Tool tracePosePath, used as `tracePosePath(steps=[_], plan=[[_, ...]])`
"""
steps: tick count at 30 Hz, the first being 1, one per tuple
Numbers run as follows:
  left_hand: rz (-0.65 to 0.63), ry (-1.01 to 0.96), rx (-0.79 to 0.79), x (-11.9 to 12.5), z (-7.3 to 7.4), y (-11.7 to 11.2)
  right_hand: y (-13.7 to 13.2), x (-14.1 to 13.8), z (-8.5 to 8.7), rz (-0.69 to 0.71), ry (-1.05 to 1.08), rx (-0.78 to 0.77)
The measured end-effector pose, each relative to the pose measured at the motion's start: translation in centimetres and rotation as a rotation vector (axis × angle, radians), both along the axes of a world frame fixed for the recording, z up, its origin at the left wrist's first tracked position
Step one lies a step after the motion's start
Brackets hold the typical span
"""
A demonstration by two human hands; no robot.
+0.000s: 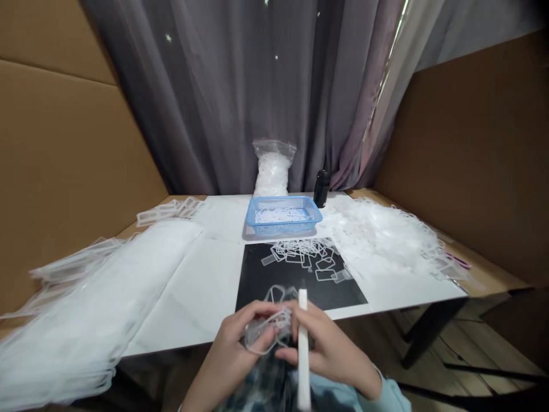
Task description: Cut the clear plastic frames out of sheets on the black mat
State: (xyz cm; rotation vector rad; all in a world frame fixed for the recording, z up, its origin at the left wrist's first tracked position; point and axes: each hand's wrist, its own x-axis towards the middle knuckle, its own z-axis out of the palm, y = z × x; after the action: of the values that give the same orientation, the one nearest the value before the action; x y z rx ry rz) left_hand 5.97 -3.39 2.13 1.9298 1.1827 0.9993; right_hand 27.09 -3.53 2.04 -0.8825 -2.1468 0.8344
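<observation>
My left hand is closed round a bunch of thin clear plastic frames, whose looped edges stick out above and below the fingers. Close beside it, my right hand grips a long white stick-like tool, held upright with a dark, blurred tip at its top. The right fingertips meet the bunch, though the contact is partly hidden. Beyond both hands, a pile of white rectangular frames lies on the black mat.
A blue basket holding white pieces stands behind the mat. Behind it are a full zip bag and a black bottle. Clear plastic pieces heap at right; stacked clear frames cover the left. Cardboard walls flank the table.
</observation>
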Motion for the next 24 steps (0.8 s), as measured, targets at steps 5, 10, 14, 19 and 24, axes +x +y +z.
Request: tracePosePath(steps=[5,10,14,19,24], plan=[[0.003,0.04,-0.048,-1.3,-0.4,-0.8,1.7,3.4,2.3,0.007,-0.058,-0.026],[0.087,0.013,0.039,-3.4,-1.7,0.3,7.1,13.1,7.6,-0.57,-0.137,0.368],[0.188,-0.077,0.078,-4.2,-1.7,1.3,12.1,20.2,10.3,-0.756,-0.567,0.389],[0.205,-0.046,0.165,-0.8,2.3,3.1,14.7,22.0,13.2,-0.717,-0.767,0.322],[-0.339,0.292,0.278,8.3,6.0,6.6,13.6,17.2,17.7,-0.722,-0.527,0.559]])
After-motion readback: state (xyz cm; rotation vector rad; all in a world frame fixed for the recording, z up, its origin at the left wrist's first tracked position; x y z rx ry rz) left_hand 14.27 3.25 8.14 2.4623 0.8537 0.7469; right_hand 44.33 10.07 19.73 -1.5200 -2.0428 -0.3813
